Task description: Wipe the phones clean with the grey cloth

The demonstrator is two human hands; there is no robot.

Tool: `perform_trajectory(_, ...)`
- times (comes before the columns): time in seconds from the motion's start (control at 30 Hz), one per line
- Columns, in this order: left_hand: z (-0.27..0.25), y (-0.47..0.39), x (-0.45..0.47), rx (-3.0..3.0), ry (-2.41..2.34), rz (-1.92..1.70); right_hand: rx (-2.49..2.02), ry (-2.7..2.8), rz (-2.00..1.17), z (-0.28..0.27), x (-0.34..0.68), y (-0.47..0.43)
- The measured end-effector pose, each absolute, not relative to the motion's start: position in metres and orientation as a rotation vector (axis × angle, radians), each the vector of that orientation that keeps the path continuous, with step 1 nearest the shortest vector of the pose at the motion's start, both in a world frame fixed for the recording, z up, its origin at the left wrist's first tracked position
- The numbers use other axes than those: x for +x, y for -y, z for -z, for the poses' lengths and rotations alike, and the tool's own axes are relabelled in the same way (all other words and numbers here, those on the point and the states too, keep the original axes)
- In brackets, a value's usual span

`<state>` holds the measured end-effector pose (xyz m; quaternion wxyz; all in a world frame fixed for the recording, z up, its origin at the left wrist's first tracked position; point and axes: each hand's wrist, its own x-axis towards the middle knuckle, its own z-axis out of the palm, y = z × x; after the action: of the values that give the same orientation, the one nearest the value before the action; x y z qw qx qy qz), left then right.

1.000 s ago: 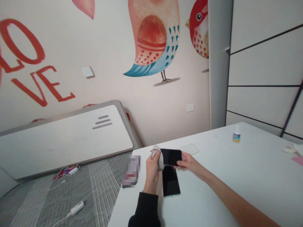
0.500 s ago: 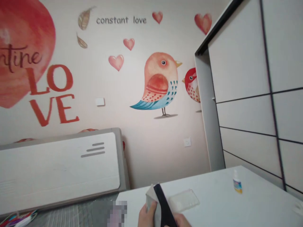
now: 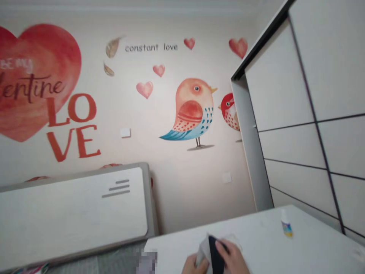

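Note:
Low in the view, my left hand (image 3: 194,265) is closed around a light grey cloth (image 3: 203,249), thumb pressing on it. The cloth lies against the left side of a black phone (image 3: 216,257), a flat dark slab tilted upright above the table. My right hand (image 3: 235,259) grips the phone from the right, its fingers over the dark face near the top edge. Behind that hand, a clear phone case (image 3: 237,239) lies on the table, mostly hidden.
On the white table (image 3: 265,247), a small white bottle (image 3: 286,224) with a blue and yellow label stands to the right. A bed headboard (image 3: 71,213) is at left, and a wardrobe (image 3: 296,152) rises at right. A blurred patch covers something at the table's left edge.
My view has tilted up slightly. Both hands, with phone and cloth, have shifted right in the picture. My right hand has come up over the phone's face, now covering most of the case.

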<state>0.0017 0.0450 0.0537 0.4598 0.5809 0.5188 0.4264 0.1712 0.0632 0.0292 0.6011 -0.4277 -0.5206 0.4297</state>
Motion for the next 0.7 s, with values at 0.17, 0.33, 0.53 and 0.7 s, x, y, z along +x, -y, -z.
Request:
perform_trajectory(0.17, -0.011, -0.037, -0.019, 1.268, -1.345, -1.023, -1.038, 0.947, -1.064, 0.006, 0.183, -0.067)
perform_trajectory(0.33, -0.003, -0.055, -0.035, 1.111, -1.318, -1.382, -0.914, 1.012, -1.351, 0.016, 0.171, -0.065)
perform_trajectory(0.53, -0.005, -0.057, -0.034, 1.073, -1.187, -1.517, -0.821, 1.048, -1.445, 0.02, 0.156, -0.056)
perform_trajectory(0.7, -0.004, -0.057, -0.038, 1.025, -1.186, -1.621, -0.771, 1.141, -1.555, 0.025, 0.149, -0.052)
